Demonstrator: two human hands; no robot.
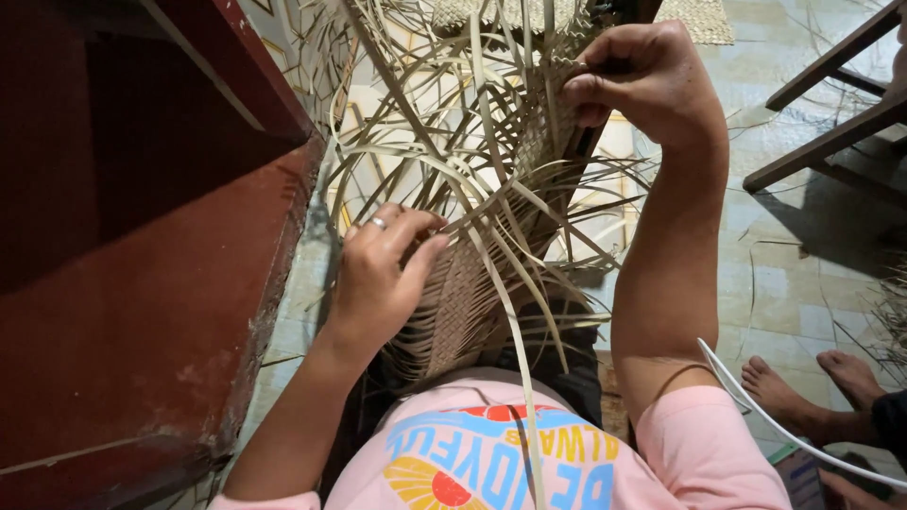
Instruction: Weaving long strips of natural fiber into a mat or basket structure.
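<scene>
Pink shirt [491,453] with a bright printed front sits right under the camera, and just beyond it, on our lap, rests the half-woven mat [482,283] of pale dried leaf strips. It runs away from us, propped up towards the far end.

We judge the piece roughly midway. A tight checkered band is already plaited down its middle, from our lap up to the far hand. Many loose strips [444,123] fan out unwoven on both sides and beyond the top, so plenty is left to plait.

Our left hand [383,274] is curled on the near left edge of the woven band, fingers bent around a few strips, a ring on one finger. Our right hand [642,76] is raised at the far upper edge, fingers closed and pinching what seems to be one strip end, though the tangle there makes the exact strip hard to tell.

Outward from the work, a dark red wooden wall [142,236] stands close on the left. Pale floor tiles [803,274] spread on the right, with chair legs [831,123] at the upper right. Another person's bare feet [812,387] rest on the tiles at the lower right, and a thin white cable [756,406] crosses near our right arm.
</scene>
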